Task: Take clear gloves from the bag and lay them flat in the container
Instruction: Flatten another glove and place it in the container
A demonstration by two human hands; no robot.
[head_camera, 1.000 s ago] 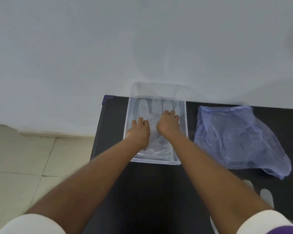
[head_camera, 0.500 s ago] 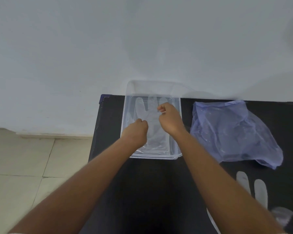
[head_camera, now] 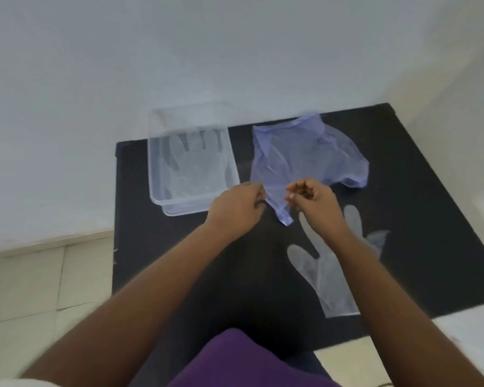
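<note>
1 clear glove lies flat on the black table, partly under the right forearm; left hand and right hand sit at the bag's near edge, fingers curled, grip on it unclear. Beyond them lies the blue bag; container on its left holds a flat glove.

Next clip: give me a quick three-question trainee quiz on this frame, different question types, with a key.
1. True or false: a clear glove lies in the container.
2. The purple bag sits on which side of the container? A) left B) right
3. Fill in: a second clear glove lies on the black ____, under the right forearm.

Key: 1 true; 2 B; 3 table.
</note>
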